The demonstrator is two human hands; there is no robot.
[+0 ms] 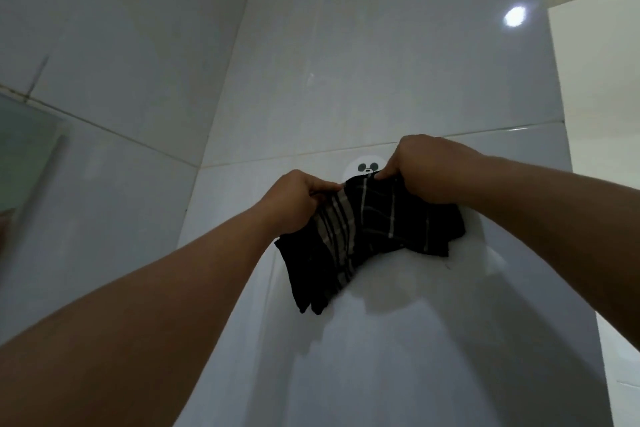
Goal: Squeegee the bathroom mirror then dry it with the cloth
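Observation:
A dark cloth [367, 236] with pale stripes hangs against the white tiled wall, held at its top edge by both hands. My left hand [294, 201] pinches the cloth's upper left part. My right hand [422, 166] grips its upper right part, just beside a small white wall hook [362, 168] with a black cartoon face. The cloth's top edge sits right at the hook. A slice of the mirror [27, 156] shows at the far left edge. No squeegee is in view.
Glossy white tiles [381, 62] cover the two walls, which meet in a corner [221, 114] left of the hands. A lamp's reflection [516, 15] shines on the upper right tile. A cream wall [602, 97] stands at the right.

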